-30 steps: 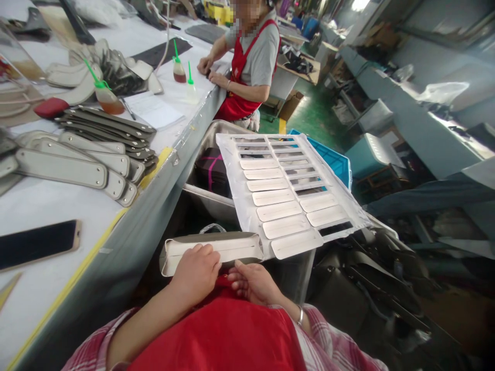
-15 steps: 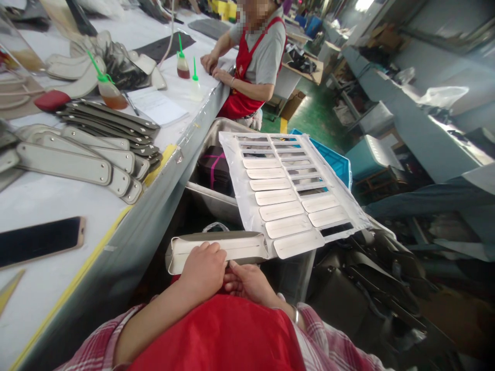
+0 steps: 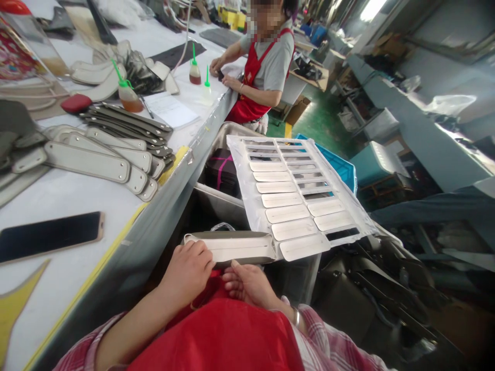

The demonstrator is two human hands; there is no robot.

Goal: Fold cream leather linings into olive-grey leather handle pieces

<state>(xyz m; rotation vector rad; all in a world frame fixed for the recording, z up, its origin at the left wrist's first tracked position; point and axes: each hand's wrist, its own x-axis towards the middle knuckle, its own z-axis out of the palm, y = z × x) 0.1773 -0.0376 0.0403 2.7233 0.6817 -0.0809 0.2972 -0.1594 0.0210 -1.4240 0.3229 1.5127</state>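
The grip of the left hand (image 3: 188,267) is closed over the near left part of a long grey-and-cream piece (image 3: 240,248), with the fingers bent across its pale upper face. By the right hand (image 3: 247,283) the near edge is touched with the thumb, the other fingers being curled below; whether anything is pinched there cannot be told. The piece is held level in front of a red apron (image 3: 228,335), its right end just beside a white slotted sheet (image 3: 252,203). In the sheet, pale rounded strips (image 3: 304,248) are seen in the nearer rows, and open slots farther off. Partly behind the sheet, a dark bundle bound with a pink band (image 3: 222,172) is contained in a grey bin (image 3: 220,198), and a blue crate (image 3: 344,170) is partly covered. To the left, a phone (image 3: 52,236), a yellow piece (image 3: 21,312), pale riveted straps (image 3: 87,161) and dark straps (image 3: 131,123) are borne by the bench (image 3: 85,195). Beyond them, bottles with green nozzles (image 3: 130,99) are stood, and farther along a small dark item (image 3: 220,76) is handled by a co-worker (image 3: 273,64).
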